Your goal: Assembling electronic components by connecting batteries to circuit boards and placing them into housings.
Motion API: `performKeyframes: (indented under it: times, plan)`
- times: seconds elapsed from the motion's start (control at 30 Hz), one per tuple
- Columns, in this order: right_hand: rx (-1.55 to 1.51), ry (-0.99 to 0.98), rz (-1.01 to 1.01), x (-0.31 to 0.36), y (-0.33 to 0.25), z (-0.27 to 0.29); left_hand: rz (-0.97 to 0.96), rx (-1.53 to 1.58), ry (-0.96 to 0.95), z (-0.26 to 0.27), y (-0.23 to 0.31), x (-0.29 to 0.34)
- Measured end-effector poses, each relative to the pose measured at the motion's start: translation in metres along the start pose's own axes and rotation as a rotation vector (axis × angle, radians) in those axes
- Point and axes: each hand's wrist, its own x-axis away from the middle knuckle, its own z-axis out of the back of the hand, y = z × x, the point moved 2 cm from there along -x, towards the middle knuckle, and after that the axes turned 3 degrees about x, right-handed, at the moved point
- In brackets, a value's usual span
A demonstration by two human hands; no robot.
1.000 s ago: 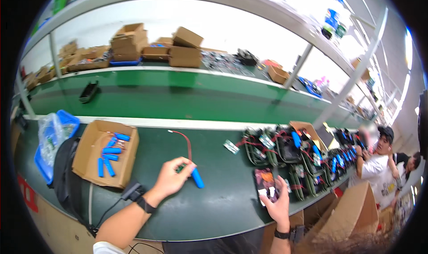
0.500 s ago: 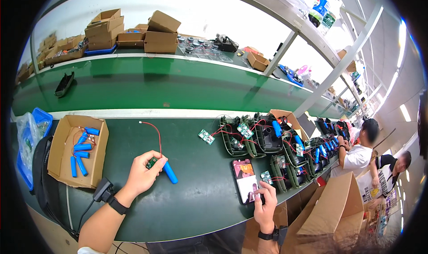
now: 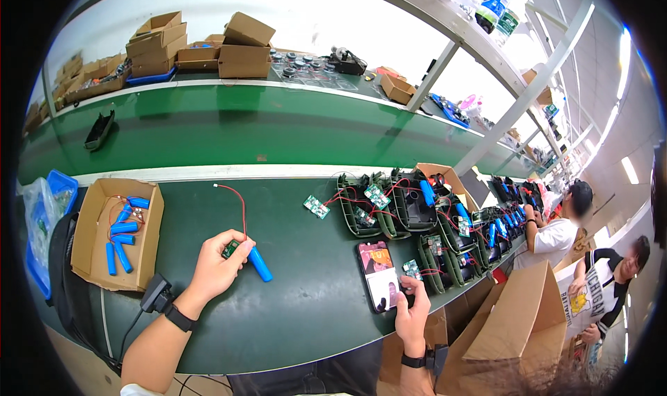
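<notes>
my left hand (image 3: 219,265) is closed on a small green board (image 3: 230,249), a blue battery (image 3: 260,265) sticking out by my thumb, a red wire (image 3: 244,211) running up the table (image 3: 306,319). my right hand (image 3: 413,311) curls at the edge of a phone (image 3: 379,279); i cannot tell whether it grips.

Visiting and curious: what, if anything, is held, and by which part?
The left grip holds a blue cylinder by its upper end and a green circuit board, partly hidden. Whether the right grip, at a rectangular black-edged phone, holds it cannot be told.
</notes>
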Motion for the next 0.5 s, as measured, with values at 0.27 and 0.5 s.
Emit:
performKeyframes:
  times: [0.27,0.5]
  plan:
    - [0.027,-0.149,-0.108,-0.028,-0.006,-0.017,0.019,-0.010,-0.010,-0.002,0.001,0.002]
    - [-0.030,-0.083,-0.219,-0.031,0.003,-0.026,-0.027,-0.022,-0.020,-0.003,-0.002,0.001]
